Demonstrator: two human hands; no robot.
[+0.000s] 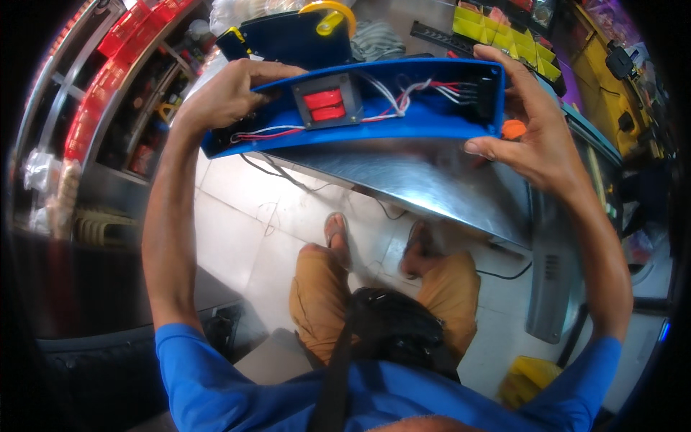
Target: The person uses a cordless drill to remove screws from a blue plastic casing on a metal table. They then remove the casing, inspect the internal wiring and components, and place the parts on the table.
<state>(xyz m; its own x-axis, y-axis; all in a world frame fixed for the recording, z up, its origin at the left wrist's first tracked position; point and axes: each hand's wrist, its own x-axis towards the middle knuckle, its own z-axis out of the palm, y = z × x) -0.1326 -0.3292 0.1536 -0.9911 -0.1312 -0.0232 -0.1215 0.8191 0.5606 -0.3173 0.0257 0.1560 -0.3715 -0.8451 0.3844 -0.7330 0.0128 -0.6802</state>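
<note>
Between my two hands is a long blue open-sided housing (425, 128), raised above a metal table. Inside it sits a transformer (325, 104) with red windings in a grey metal frame. Red and white wires (407, 97) run from it to black connectors (471, 97) at the right end, and more wires go to the left end. My left hand (229, 93) is closed on the upper left edge, its fingertips partly hidden inside the housing. My right hand (531, 122) grips the right end, thumb below and fingers above.
Under the housing stands a shiny metal table (432, 183). Behind lie a dark blue panel (288, 43) with a yellow ring (331, 18), and yellow-green bins (497, 36) farther right. Shelves with red bins (93, 108) line the left side. A black cable (504, 273) crosses the tiled floor.
</note>
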